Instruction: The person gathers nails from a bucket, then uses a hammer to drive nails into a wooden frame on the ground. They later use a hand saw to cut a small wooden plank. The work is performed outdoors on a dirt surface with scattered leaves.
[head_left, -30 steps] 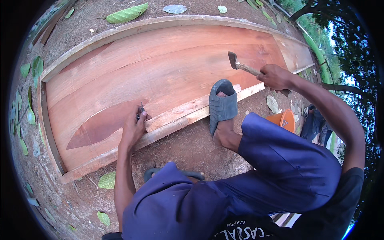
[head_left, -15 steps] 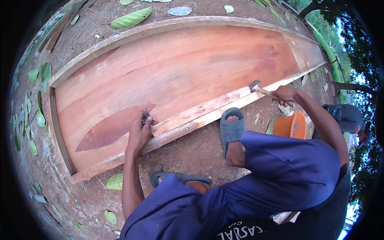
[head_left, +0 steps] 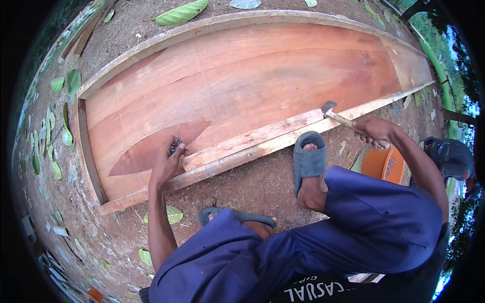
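Observation:
My right hand (head_left: 375,130) grips the wooden handle of a hammer (head_left: 341,118). The hammer's dark metal head rests at or just over the far right end of a short wooden strip (head_left: 255,137). That strip lies along the inside of the near rail of a large plywood panel (head_left: 237,81) framed with timber. My left hand (head_left: 169,157) is closed around several small dark nails (head_left: 177,144), some of whose points stick out past the fingers. It is beside the strip's left end, above a darker leaf-shaped patch (head_left: 146,151) on the plywood.
My sandalled feet (head_left: 310,159) stand on bare soil by the near rail (head_left: 222,174). An orange bucket (head_left: 386,164) sits right of my knee, with a person (head_left: 449,156) crouched beyond it. Large green leaves (head_left: 182,12) lie scattered around, and a timber piece (head_left: 83,38) lies at upper left.
The view has shifted, so the panel appears farther right and higher. My left hand has drawn slightly left from the strip's end. The hammer head stays by the strip's right end.

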{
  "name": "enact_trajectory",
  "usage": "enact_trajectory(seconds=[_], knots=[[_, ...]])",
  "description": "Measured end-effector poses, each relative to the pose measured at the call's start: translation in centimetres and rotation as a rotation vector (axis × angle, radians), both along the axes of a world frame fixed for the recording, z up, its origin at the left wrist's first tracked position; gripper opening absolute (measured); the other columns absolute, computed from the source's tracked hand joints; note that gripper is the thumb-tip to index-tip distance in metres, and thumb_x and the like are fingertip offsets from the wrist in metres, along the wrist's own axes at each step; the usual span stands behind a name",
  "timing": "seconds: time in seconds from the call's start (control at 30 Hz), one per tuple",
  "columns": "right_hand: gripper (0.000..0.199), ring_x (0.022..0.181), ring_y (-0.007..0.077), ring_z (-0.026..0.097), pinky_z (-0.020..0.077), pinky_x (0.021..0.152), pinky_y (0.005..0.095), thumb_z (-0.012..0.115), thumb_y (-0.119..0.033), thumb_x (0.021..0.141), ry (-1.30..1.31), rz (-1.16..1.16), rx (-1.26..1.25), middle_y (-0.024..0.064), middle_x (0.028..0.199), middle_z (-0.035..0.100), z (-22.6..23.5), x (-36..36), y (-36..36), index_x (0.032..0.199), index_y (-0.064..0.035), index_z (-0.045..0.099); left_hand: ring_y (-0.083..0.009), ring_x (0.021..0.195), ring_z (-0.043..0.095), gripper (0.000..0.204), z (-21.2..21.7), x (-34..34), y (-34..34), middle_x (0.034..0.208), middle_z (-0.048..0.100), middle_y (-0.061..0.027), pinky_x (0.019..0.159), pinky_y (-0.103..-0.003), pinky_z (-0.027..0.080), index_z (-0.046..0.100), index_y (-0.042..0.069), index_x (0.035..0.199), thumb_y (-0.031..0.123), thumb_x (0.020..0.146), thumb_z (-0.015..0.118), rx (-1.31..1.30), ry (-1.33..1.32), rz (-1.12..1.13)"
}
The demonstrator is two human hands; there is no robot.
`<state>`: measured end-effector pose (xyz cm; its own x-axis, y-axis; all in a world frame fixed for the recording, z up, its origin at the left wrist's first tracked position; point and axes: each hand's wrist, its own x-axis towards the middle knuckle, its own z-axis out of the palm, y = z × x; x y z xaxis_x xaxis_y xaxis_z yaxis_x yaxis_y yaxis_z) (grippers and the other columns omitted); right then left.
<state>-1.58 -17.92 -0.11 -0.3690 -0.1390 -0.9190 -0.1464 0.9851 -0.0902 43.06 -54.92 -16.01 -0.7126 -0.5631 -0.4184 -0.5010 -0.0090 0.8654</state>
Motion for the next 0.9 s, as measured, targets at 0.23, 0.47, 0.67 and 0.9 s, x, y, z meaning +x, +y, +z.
enact_trajectory(seconds=[0.23, 0.47, 0.67, 0.9], knots=[[0.046, 0.049, 0.0122, 0.049, 0.0437, 0.043, 0.0304, 0.045, -0.04, 0.106, 0.007, 0.05, 0.02, 0.0034, 0.064, 0.052, 1.1, 1.1, -1.2, 0.094, 0.0005, 0.062, -0.0126, 0.08, 0.061, 0.015, 0.4, 0.7, 0.2, 0.08, 0.064, -0.0032, 0.077, -0.029, 0.047, 0.059, 0.001, 0.095, 0.015, 0.103, 0.058, 0.046, -0.002, 0.087], [0.043, 0.051, 0.0135, 0.056, 0.0471, 0.044, 0.0327, 0.046, -0.037, 0.106, 0.036, 0.186, 0.02, 0.006, 0.065, 0.057, 0.5, 2.0, -2.6, 0.091, 0.0003, 0.061, -0.0091, 0.072, 0.047, 0.017, 1.1, 2.8, -0.8, 0.078, 0.06, 0.0, 0.068, -0.028, 0.04, 0.061, 0.002, 0.092, 0.016, 0.101, 0.06, -0.014, -0.086, 0.12], [0.044, 0.054, 0.0269, 0.062, 0.0521, 0.053, 0.0407, 0.045, -0.034, 0.105, 0.305, 0.423, -0.077, 0.0148, 0.069, 0.062, 0.0, 1.2, -4.1, 0.089, 0.0047, 0.06, -0.0077, 0.07, 0.045, 0.016, 1.7, 2.0, -0.2, 0.075, 0.057, 0.0011, 0.064, -0.027, 0.038, 0.06, 0.003, 0.093, 0.016, 0.102, 0.06, -0.012, -0.111, 0.163], [0.041, 0.074, 0.046, 0.064, 0.0482, 0.071, 0.0532, 0.048, -0.031, 0.105, 0.438, 0.688, -0.352, 0.0283, 0.074, 0.063, 1.4, 4.5, -7.4, 0.093, 0.0059, 0.059, -0.0075, 0.063, 0.045, 0.016, 1.5, 1.4, 0.9, 0.075, 0.059, -0.0002, 0.056, -0.027, 0.037, 0.057, 0.003, 0.094, 0.016, 0.103, 0.057, -0.056, -0.114, 0.212]])
